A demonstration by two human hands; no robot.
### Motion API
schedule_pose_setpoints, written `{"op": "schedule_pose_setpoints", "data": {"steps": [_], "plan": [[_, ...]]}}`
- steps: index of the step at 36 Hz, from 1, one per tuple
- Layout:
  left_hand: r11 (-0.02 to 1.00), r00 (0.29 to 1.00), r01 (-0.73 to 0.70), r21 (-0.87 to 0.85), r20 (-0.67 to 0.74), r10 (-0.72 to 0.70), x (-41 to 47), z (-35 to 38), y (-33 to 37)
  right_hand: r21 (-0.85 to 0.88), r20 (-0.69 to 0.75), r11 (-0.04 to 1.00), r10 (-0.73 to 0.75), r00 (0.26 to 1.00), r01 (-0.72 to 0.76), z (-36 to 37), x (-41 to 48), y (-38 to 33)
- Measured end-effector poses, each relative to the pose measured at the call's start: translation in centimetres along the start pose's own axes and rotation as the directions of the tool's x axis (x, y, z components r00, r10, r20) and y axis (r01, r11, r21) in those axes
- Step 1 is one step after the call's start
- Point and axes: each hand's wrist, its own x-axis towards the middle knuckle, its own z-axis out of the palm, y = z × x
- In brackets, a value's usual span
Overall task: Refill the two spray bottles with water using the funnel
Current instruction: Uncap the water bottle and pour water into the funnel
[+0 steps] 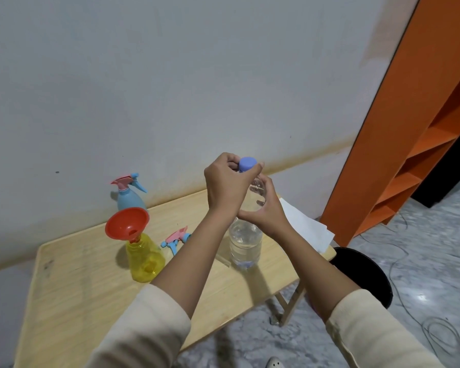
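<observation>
My left hand (227,183) is curled over the top of the clear plastic water bottle (246,243), with my fingers and thumb pinching its round lilac-blue screw cap (247,163). My right hand (264,208) wraps around the bottle's shoulder just below, gripping it. The bottle stands upright on the pale wooden folding table (77,274), and the cap is on its neck.

To the left of the bottle, the loose pink-and-blue trigger spray head (177,239) lies on the tabletop. Beyond it stands the translucent yellow plastic spray bottle (144,257), uncapped, with the red plastic funnel (128,223) sitting tilted in its neck. Behind that, near the wall, the light blue spray bottle (129,197) stands with its pink-and-blue trigger head on.

White paper sheets (306,227) lie at the table's right edge. A black round stool (364,274) stands beside the table, and an orange shelf unit (409,128) stands further right.
</observation>
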Motion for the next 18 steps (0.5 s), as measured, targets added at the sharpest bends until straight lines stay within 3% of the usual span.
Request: {"op": "schedule_pose_setpoints", "data": {"steps": [12, 18], "plan": [[0.979, 0.996, -0.012, -0.203, -0.092, -0.007, 1.8, -1.9, 0.4, -0.012, -0.034, 1.000, 0.020, 0.999, -0.020, -0.5, -0.2, 0.0], [0.984, 0.985, 0.167, -0.066, -0.032, -0.170, -1.1, -3.6, -8.8, -0.026, -0.034, 0.999, 0.022, 0.999, -0.023, -0.4, 0.1, 0.5]]}}
